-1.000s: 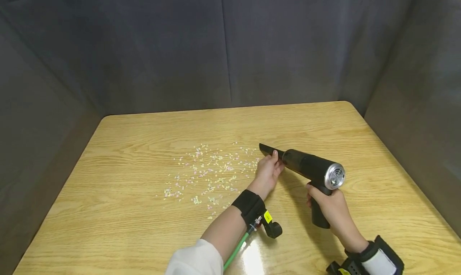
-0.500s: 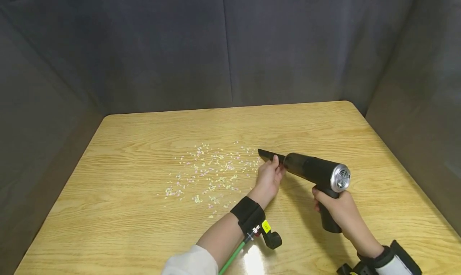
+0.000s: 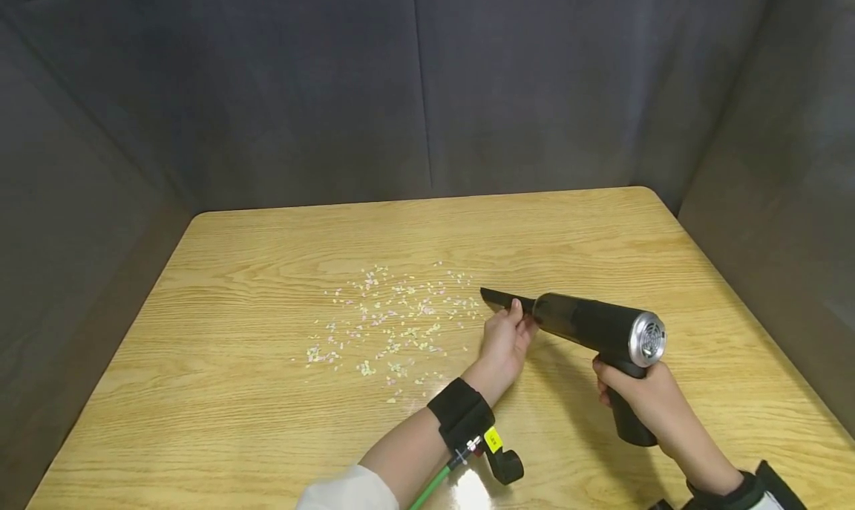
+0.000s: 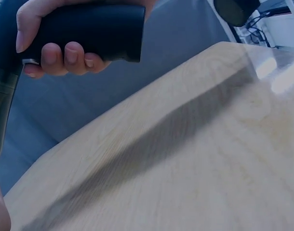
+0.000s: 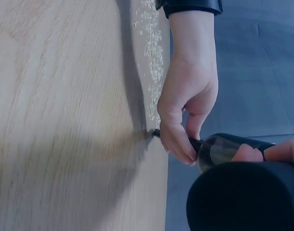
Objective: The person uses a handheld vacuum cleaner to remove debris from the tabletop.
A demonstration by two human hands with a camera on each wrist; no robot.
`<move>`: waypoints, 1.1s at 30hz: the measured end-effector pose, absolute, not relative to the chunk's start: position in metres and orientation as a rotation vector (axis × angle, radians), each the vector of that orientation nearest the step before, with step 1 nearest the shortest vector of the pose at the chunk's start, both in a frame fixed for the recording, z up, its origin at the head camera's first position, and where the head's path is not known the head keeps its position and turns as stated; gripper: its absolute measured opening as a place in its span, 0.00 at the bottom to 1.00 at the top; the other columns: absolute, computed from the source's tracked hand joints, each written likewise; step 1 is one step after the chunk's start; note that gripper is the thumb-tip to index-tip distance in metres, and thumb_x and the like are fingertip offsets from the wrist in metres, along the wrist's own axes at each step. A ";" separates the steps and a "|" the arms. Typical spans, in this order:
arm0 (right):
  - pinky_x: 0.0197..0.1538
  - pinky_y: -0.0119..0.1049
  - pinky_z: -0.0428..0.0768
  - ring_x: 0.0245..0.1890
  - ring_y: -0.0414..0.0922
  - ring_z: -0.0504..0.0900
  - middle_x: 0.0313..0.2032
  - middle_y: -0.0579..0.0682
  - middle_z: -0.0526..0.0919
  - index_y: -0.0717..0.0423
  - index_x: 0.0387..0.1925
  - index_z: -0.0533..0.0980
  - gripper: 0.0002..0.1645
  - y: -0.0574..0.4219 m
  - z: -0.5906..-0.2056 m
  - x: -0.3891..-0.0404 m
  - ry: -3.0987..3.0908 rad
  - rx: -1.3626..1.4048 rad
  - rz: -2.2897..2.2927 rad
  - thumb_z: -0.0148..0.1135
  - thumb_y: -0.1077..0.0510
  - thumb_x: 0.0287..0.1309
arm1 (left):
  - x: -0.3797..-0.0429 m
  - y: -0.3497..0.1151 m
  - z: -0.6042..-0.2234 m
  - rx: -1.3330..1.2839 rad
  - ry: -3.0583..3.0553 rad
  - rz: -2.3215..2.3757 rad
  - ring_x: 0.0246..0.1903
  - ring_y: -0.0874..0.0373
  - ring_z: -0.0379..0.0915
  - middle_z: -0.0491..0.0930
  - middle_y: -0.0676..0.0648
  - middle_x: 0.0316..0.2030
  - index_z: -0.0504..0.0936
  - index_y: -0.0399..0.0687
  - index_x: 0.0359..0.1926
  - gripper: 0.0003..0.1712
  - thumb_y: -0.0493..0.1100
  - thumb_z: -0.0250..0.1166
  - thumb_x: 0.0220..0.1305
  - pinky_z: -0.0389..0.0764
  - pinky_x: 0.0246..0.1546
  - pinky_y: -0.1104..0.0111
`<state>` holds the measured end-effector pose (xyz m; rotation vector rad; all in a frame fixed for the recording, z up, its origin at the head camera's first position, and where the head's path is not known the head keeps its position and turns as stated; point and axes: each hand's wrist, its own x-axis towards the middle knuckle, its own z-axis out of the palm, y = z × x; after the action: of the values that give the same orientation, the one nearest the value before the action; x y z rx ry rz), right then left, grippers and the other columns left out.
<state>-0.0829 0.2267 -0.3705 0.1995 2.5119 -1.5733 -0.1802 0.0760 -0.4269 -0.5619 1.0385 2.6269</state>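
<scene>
"What did the head view show?"

"A black handheld device slanted above the right half of the tabletop, its nozzle aimed toward the left edge. The right hand gripped the handle, toward the near right corner; the left hand held the nozzle between thumb and fingers. Pale scraps lay loose around the tabletop's middle, just past the tip."

"And the risk there?"

"If the device pushed air out, I judged, scraps that light could scatter toward the left and far edges. A sweep of the left forearm, or of the green cable beneath it, could smear some toward the near edge."

"The left wrist view?"

"The right hand's fingers wrapped the handle beside a small silvery part, perhaps a button. A careless squeeze might have worked it. The handle hung clear of the tabletop, so a slack grip could let the rear end drop."

"And the right wrist view?"

"The left hand's thumb and fingers pinched the nozzle right by the clear chamber; twisting there might have loosened the joint. The tip sat near the tabletop, touching or not I couldn't tell. Pressing down could scrape the surface."
</scene>
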 end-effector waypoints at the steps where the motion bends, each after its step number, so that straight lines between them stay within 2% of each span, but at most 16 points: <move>1: 0.30 0.34 0.82 0.24 0.41 0.78 0.25 0.48 0.76 0.70 0.46 0.67 0.20 0.227 -0.371 -0.082 2.507 0.194 -1.575 0.55 0.56 0.62 | -0.179 0.076 -0.427 -0.559 1.035 2.628 0.38 0.61 0.76 0.73 0.46 0.38 0.66 0.33 0.54 0.18 0.40 0.52 0.68 0.79 0.50 0.71; 5: 0.30 0.36 0.80 0.23 0.42 0.77 0.24 0.48 0.75 0.70 0.45 0.67 0.20 0.230 -0.371 -0.080 2.482 0.183 -1.576 0.55 0.55 0.62 | -0.172 0.075 -0.428 -0.553 1.025 2.630 0.40 0.60 0.75 0.71 0.44 0.43 0.53 0.27 0.65 0.32 0.40 0.52 0.68 0.77 0.55 0.68; 8: 0.29 0.36 0.80 0.23 0.42 0.77 0.24 0.48 0.75 0.70 0.44 0.67 0.20 0.232 -0.371 -0.077 2.477 0.163 -1.571 0.55 0.55 0.63 | -0.168 0.074 -0.428 -0.559 1.010 2.644 0.40 0.59 0.76 0.71 0.42 0.44 0.47 0.25 0.67 0.36 0.40 0.53 0.68 0.81 0.49 0.72; 13: 0.28 0.37 0.80 0.22 0.42 0.77 0.23 0.49 0.75 0.71 0.43 0.68 0.19 0.238 -0.370 -0.074 2.492 0.115 -1.554 0.55 0.56 0.63 | -0.161 0.075 -0.429 -0.562 0.983 2.651 0.38 0.60 0.77 0.73 0.43 0.41 0.57 0.28 0.61 0.27 0.39 0.53 0.67 0.83 0.43 0.77; 16: 0.27 0.38 0.81 0.22 0.43 0.77 0.23 0.49 0.75 0.71 0.42 0.68 0.18 0.241 -0.368 -0.071 2.492 0.090 -1.545 0.55 0.56 0.63 | -0.157 0.076 -0.428 -0.547 0.976 2.652 0.37 0.61 0.78 0.74 0.43 0.39 0.62 0.30 0.55 0.21 0.39 0.53 0.67 0.83 0.42 0.77; 21: 0.28 0.39 0.81 0.22 0.45 0.77 0.24 0.50 0.75 0.69 0.40 0.68 0.17 0.250 -0.366 -0.066 2.500 0.059 -1.508 0.55 0.56 0.63 | -0.150 0.079 -0.427 -0.540 0.975 2.630 0.40 0.60 0.78 0.75 0.42 0.41 0.63 0.32 0.54 0.20 0.40 0.53 0.67 0.82 0.47 0.74; 24: 0.28 0.38 0.81 0.23 0.45 0.77 0.24 0.50 0.75 0.68 0.39 0.68 0.15 0.257 -0.367 -0.064 2.497 0.061 -1.492 0.54 0.56 0.63 | -0.144 0.080 -0.425 -0.544 0.982 2.616 0.45 0.55 0.79 0.76 0.40 0.44 0.63 0.30 0.56 0.21 0.40 0.53 0.68 0.81 0.53 0.70; 28: 0.28 0.36 0.80 0.22 0.45 0.77 0.25 0.49 0.74 0.66 0.39 0.67 0.13 0.266 -0.367 -0.060 2.477 0.028 -1.470 0.53 0.58 0.64 | -0.135 0.082 -0.422 -0.550 0.968 2.617 0.53 0.48 0.75 0.75 0.36 0.48 0.59 0.28 0.59 0.25 0.39 0.53 0.67 0.77 0.58 0.64; 33: 0.26 0.36 0.78 0.21 0.45 0.77 0.24 0.47 0.74 0.65 0.38 0.67 0.10 0.276 -0.366 -0.056 2.436 -0.026 -1.466 0.52 0.59 0.64 | -0.124 0.082 -0.419 -0.543 0.953 2.612 0.56 0.45 0.71 0.73 0.35 0.50 0.59 0.28 0.57 0.22 0.38 0.52 0.68 0.74 0.62 0.62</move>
<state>-0.0562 0.2757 -0.3660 -0.0260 2.4358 -1.4664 -0.1235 0.0816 -0.4190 -0.5430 0.9525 2.6122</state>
